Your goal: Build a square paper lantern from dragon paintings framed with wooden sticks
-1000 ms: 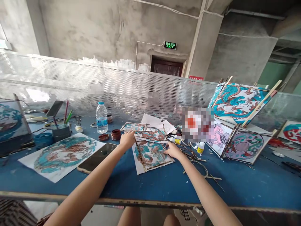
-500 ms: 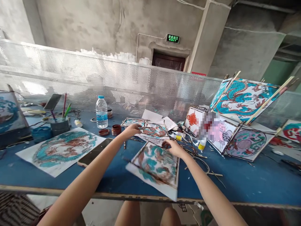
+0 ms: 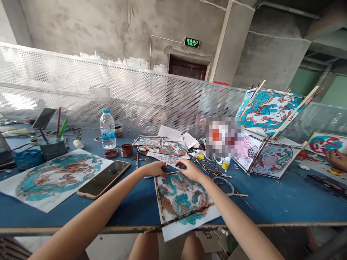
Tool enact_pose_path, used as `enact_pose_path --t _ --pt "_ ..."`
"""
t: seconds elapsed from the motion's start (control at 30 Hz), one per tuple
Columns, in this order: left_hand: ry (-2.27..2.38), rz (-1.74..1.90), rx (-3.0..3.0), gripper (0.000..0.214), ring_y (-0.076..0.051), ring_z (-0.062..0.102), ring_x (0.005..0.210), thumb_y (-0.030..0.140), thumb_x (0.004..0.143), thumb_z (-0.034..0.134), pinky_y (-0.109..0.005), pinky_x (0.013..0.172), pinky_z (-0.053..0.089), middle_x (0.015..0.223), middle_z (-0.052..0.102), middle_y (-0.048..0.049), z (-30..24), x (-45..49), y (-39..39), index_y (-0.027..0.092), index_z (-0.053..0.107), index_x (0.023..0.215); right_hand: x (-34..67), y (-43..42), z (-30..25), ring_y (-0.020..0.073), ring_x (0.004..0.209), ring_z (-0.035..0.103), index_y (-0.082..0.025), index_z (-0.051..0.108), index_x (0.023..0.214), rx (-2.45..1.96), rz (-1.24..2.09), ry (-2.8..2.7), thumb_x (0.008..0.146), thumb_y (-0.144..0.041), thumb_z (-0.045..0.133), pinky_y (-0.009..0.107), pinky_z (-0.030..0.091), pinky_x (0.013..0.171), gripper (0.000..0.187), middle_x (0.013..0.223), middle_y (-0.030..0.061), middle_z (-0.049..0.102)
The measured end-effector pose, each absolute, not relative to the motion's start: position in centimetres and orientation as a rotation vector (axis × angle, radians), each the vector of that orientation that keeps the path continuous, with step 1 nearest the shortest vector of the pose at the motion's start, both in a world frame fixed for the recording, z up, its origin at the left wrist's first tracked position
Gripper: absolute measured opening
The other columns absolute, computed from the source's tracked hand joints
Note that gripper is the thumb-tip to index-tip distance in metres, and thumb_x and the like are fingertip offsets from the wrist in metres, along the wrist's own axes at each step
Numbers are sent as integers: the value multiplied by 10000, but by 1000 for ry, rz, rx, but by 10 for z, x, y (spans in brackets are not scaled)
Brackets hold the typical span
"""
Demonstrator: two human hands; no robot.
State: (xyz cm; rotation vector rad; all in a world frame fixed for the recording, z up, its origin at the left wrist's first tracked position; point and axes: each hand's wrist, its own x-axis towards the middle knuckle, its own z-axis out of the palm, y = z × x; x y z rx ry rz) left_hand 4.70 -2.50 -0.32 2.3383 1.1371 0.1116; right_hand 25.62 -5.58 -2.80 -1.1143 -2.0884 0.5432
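Note:
A sheet with a teal and brown dragon painting (image 3: 184, 196) lies before me, edged with thin dark sticks. Its lower end hangs over the table's front edge. My left hand (image 3: 155, 168) is curled at the top left corner of this painting, its fingertips partly hidden. Closed at the top edge, my right hand (image 3: 189, 169) has thumb and fingers bent together on the stick there. A long stick (image 3: 179, 218) crosses the lower part of the sheet. Just beyond my hands lie smaller stick-framed paintings (image 3: 173, 148) and a line-drawn sheet.
On the left are another dragon painting (image 3: 59, 177), a phone (image 3: 104, 179), a water bottle (image 3: 107, 131) and paint jars (image 3: 126, 150). Glue bottles (image 3: 225, 163) and loose sticks lie right of centre. Stick-framed panels (image 3: 273, 108) stand at right, near another person's hand (image 3: 337, 159).
My left hand has come back from the smaller paintings to the dragon painting's top edge. The painting has turned and sharpened from blur. The view has shifted right; another person's hand shows.

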Motion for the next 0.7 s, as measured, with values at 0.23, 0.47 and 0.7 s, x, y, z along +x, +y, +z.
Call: enact_pose_path --t 0.23,0.47,0.7 --pt "1199 149 2322 366 -212 557 772 413 569 615 -254 610 383 817 633 -25 -1 44 -24 162 621 835 304 -46 -1 168 818 559 -184 559 916 -1337 178 -1689 764 -151 445 285 433 759 193 908 46 607" --pt "1235 86 2291 202 -212 570 700 326 572 574 -259 588 372 647 634 -21 0 56 -33 150 638 647 310 -44 -9 180 836 558 -199 584 817 -1527 40 -1635 720 -141 501 284 426 764 139 894 38 619" --pt "1217 117 2247 205 -202 574 703 323 560 575 -252 605 390 639 644 -6 3 52 -31 154 643 654 349 -39 -7 220 909 562 -162 572 995 -1785 -57 -1477 772 -127 414 335 421 781 276 975 95 620"
